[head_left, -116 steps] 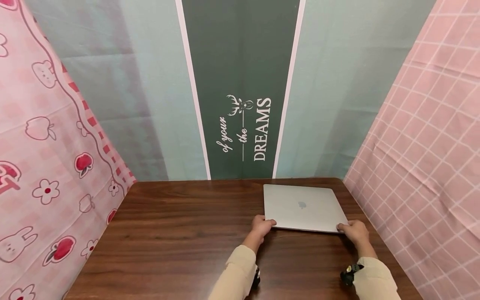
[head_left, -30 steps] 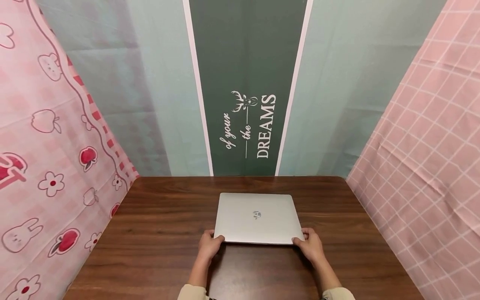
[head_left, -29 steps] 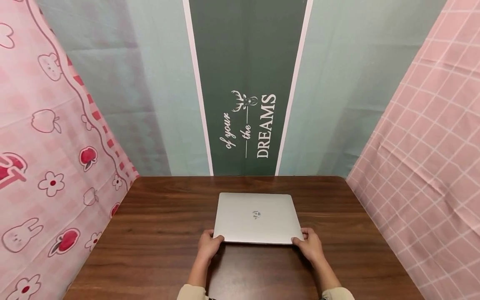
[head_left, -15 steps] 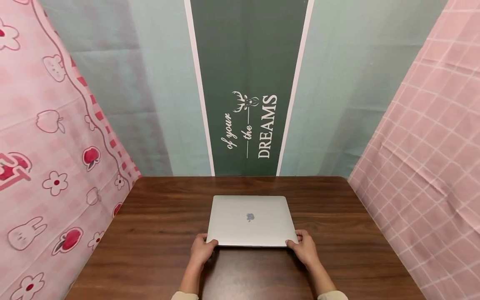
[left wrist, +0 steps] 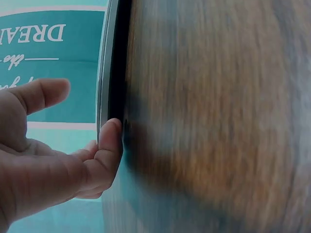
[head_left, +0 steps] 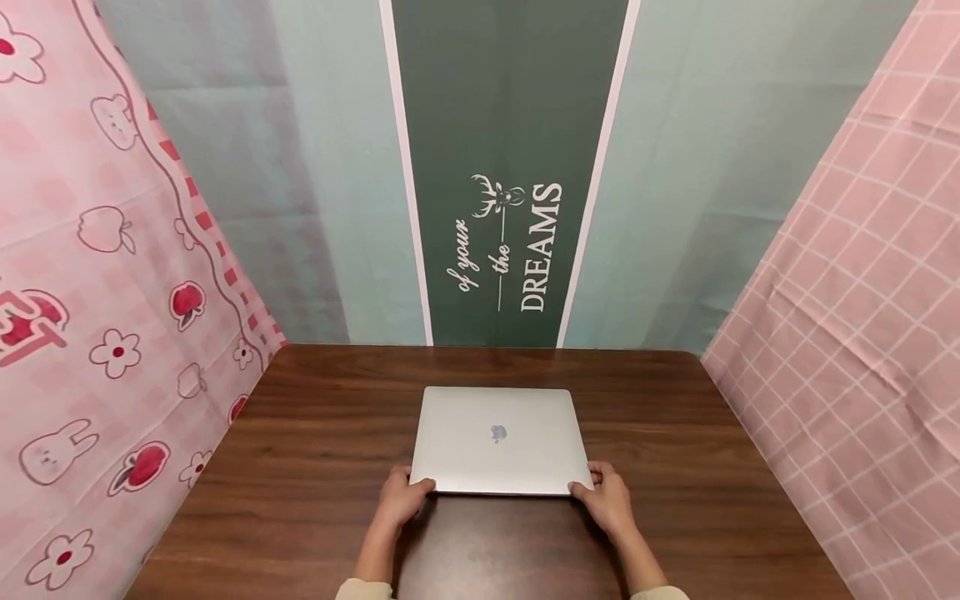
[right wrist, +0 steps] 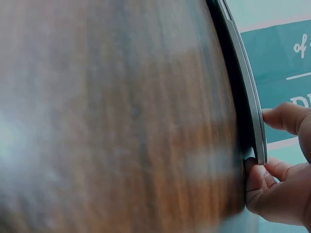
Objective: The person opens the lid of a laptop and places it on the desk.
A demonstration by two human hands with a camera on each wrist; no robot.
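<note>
Closed laptop is central over the table. Right hand pinches its near-right corner; left hand curls fingers under near-left, thumb raised. For level handling, match support both sides.

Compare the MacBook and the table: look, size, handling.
Look: the MacBook is plain silver with a logo on its lid; the table is dark brown wood grain.
Size: the MacBook is far smaller; the table extends past it on every side.
Handling: the left hand and right hand hold the MacBook near its front corners; neither grips the table.
Shared: both show rounded corners.
</note>
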